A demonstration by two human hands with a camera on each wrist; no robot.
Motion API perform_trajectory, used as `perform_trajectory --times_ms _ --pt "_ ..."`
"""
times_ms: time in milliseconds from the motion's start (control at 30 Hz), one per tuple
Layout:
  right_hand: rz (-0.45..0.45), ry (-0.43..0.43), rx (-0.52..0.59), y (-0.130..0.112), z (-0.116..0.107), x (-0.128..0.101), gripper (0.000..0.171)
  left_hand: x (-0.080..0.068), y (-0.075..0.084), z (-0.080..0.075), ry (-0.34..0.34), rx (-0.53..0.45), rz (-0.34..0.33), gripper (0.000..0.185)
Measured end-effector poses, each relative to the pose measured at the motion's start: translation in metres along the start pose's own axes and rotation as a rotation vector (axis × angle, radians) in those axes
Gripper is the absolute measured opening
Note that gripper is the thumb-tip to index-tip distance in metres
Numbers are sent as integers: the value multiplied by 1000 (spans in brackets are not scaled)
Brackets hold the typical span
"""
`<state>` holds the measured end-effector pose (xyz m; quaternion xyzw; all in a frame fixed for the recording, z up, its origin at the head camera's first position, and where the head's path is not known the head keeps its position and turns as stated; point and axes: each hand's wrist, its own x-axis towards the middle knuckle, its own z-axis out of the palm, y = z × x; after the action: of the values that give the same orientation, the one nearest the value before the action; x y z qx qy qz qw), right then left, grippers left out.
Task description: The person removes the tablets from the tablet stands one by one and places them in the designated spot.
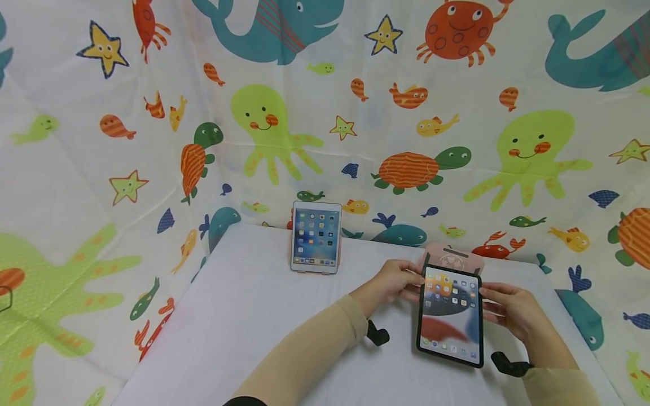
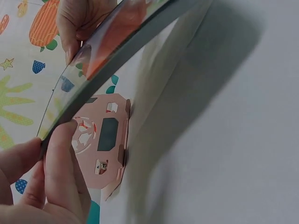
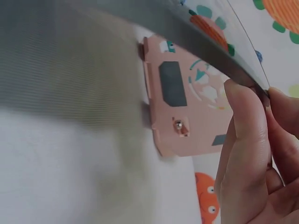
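Both hands hold a black-framed tablet above the white table.

Left hand pinches the tablet's upper left edge, thumb and fingers curled round it; right hand grips the right edge likewise. Its screen is lit and tilted toward the person. Just behind it stands a pink stand. Farther left, a second tablet leans upright against the sea-creature cloth.

Bright, even light; head view bends at its edges, wrist views blurred up close with soft shadows
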<state>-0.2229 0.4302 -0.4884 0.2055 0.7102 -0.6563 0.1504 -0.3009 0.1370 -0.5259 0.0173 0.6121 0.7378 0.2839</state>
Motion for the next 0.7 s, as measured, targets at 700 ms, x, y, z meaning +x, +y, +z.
perform_trajectory --times_ms 700 --pt "31 -9 11 29 12 1 19 -21 -19 -3 41 -12 -112 13"
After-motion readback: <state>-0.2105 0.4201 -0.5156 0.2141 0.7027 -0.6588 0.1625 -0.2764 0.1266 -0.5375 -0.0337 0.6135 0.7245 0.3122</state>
